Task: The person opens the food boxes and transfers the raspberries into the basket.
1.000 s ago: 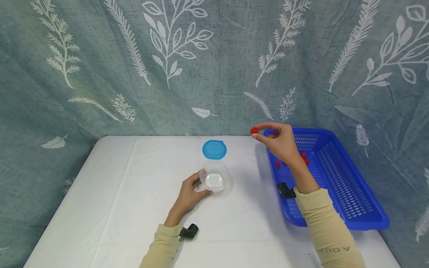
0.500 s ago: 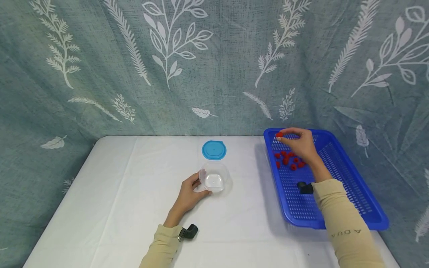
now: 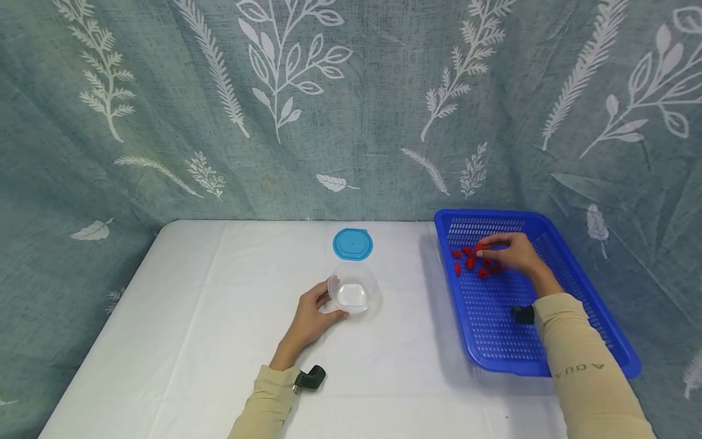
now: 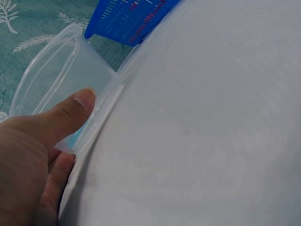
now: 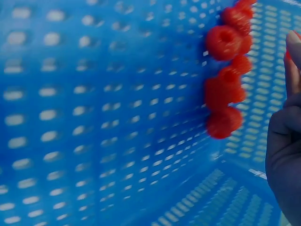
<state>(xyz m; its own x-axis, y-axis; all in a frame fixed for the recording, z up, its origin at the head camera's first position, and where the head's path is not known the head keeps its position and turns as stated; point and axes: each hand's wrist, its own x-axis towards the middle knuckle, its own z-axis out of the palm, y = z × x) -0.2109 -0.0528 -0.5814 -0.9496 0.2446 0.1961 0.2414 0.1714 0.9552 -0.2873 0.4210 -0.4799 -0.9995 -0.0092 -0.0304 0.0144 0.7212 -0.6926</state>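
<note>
Left hand [image 3: 311, 317] sits center frame, thumb and fingers curled round the clear plastic container [image 3: 353, 295], probably to keep that light tub from skating across the white table [image 3: 181, 317]. Its blue lid [image 3: 353, 244] lies just behind, off and out of the way. Right hand [image 3: 512, 253] is over in the blue basket [image 3: 592, 317] at right, fingertips pinching a raspberry [image 3: 480, 248] above the raspberry pile [image 3: 470, 262] (wrist view's blurry, though).
</note>
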